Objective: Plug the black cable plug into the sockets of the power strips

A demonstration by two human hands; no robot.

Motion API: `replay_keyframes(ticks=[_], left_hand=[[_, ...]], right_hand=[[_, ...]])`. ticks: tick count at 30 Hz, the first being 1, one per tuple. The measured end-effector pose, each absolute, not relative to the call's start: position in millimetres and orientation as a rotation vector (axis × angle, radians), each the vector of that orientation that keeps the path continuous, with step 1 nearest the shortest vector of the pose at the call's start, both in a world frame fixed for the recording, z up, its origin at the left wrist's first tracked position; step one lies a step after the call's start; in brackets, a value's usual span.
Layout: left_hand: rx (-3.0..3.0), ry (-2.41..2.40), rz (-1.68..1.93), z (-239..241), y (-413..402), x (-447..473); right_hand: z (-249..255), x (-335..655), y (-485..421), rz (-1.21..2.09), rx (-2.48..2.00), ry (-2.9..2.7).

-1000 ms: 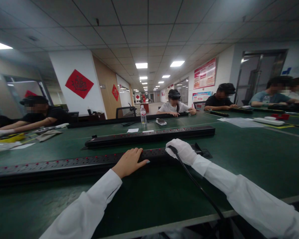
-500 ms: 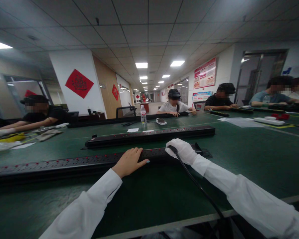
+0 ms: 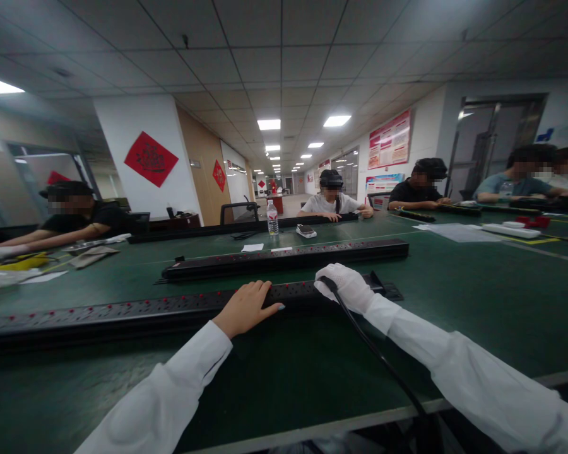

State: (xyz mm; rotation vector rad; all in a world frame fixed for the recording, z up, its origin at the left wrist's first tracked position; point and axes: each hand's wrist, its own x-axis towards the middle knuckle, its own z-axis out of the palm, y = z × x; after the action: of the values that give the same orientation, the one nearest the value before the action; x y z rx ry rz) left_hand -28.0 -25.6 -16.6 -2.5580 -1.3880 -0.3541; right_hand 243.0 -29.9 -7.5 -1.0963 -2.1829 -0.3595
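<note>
A long black power strip [image 3: 137, 310] with a row of sockets and small red dots lies across the green table in front of me. My left hand [image 3: 248, 306], bare, rests on the strip's top with its fingers over the far edge and the thumb stretched out. In a white glove, my right hand [image 3: 344, 287] is closed round a black plug [image 3: 329, 284] at the strip's right part. From that plug a black cable [image 3: 377, 354] runs down past the table's front edge. Whether the plug sits in a socket is hidden by the glove.
Behind lies a second black power strip [image 3: 284, 257]. Farther back stand a water bottle [image 3: 272, 219] and a phone [image 3: 306, 231]. Papers [image 3: 461, 232] lie at the right, and a grey cloth [image 3: 91, 257] at the left. Several people sit round the table [image 3: 483, 302].
</note>
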Motion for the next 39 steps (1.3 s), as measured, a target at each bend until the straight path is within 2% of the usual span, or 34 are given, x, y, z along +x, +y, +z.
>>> replay_keyframes(ticks=[39], left_hand=[[-2.527, -1.342, -0.378, -20.0, -23.0, -28.5]], right_hand=[[-8.5, 244.1, -28.3, -0.364, -1.09, -2.189]])
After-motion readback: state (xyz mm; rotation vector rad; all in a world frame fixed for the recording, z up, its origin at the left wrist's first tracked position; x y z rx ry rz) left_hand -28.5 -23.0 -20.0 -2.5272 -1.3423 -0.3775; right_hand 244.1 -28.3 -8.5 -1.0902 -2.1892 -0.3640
